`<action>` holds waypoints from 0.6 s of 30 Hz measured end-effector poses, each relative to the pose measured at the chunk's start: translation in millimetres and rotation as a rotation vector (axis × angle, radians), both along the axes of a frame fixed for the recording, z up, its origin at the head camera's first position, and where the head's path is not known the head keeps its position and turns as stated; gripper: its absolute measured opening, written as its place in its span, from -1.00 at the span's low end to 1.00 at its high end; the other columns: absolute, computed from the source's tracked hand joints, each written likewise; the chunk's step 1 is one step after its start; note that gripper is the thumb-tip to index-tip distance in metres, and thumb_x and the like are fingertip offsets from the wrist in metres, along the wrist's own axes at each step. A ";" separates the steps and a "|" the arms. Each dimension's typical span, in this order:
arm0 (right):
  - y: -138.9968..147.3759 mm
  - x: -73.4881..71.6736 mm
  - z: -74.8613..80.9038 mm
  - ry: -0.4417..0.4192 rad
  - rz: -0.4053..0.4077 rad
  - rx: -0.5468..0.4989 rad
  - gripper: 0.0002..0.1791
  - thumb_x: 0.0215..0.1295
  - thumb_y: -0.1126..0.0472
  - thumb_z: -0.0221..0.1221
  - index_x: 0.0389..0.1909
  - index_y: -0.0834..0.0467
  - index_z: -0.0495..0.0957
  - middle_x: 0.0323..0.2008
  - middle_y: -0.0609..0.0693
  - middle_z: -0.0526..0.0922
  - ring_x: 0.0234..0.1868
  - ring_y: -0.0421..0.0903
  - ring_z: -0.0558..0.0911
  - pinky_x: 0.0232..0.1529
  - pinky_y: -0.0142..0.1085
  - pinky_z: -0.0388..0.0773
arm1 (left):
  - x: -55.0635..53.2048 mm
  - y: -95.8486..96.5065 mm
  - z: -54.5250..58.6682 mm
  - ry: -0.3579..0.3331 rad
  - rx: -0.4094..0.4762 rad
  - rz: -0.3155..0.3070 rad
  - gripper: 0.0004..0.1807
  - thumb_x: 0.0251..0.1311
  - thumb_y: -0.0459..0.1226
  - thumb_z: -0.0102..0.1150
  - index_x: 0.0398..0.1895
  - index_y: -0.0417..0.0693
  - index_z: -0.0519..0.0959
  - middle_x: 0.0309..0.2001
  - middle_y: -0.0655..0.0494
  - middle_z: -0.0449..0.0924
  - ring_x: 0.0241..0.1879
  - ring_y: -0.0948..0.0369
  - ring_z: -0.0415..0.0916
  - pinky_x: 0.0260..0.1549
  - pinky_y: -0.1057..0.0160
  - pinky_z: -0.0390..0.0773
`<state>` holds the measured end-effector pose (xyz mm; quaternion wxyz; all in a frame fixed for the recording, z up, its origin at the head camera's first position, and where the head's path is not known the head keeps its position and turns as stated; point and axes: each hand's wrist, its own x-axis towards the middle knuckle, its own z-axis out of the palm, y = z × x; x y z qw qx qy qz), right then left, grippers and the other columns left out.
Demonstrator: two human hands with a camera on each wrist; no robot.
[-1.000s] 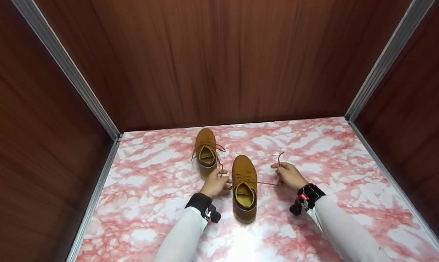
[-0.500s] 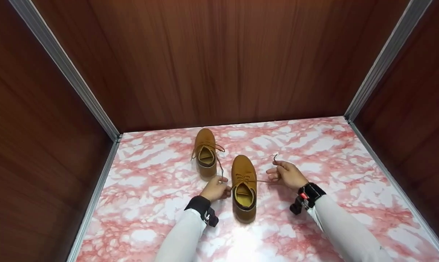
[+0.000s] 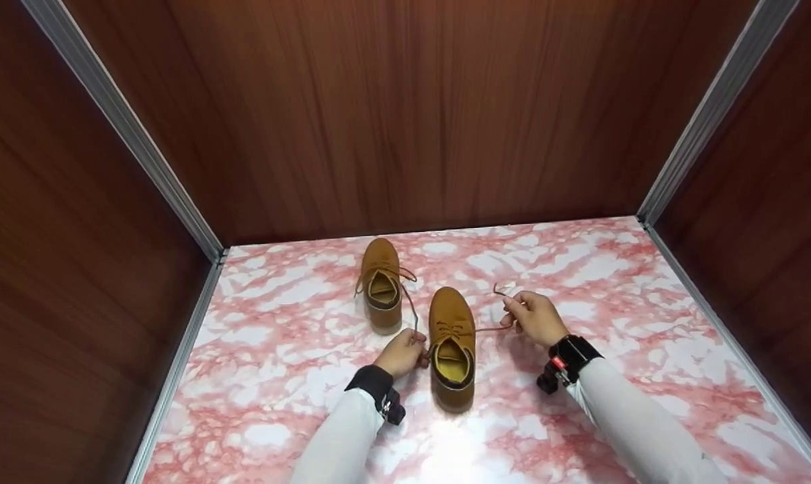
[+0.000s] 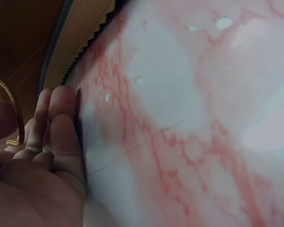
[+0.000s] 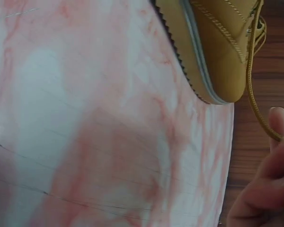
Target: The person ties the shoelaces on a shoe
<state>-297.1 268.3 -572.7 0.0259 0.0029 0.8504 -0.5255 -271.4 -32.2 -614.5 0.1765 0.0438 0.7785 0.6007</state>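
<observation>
A tan lace-up shoe stands toe-away between the two hands, its yellow lining showing. Left of it my left hand pinches a thin brown shoelace, which rises from the fingers toward the other shoe; its far end is hard to make out. In the left wrist view the lace curves by a fingertip, while other fingers lie beside the sole. On the right side, my right hand pinches the near shoe's other lace, stretched sideways, its tip sticking up past the fingers. The right wrist view has that lace running to the fingers.
A matching tan shoe stands farther back to the left, its laces hanging loose at both sides. The red-and-white marbled surface is bounded by dark wood panels at the back and sides, with grey metal strips at the corners.
My left hand has lowered slightly toward me, drawing its lace longer. My right hand has shifted its fingers along the lace, whose tip now leans left. Both shoes stay in place.
</observation>
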 end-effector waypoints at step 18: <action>-33.8 -6.6 40.8 0.078 0.121 0.083 -0.90 0.51 0.27 0.19 -0.13 0.24 0.52 -0.18 0.21 0.84 -0.31 -0.06 0.71 -0.37 -0.45 0.49 | 3.3 1.4 -7.4 0.097 -0.070 -0.049 -0.77 0.58 -0.44 -0.23 0.00 -0.32 0.49 -0.38 0.05 0.54 -0.41 0.21 0.53 -0.28 0.25 0.65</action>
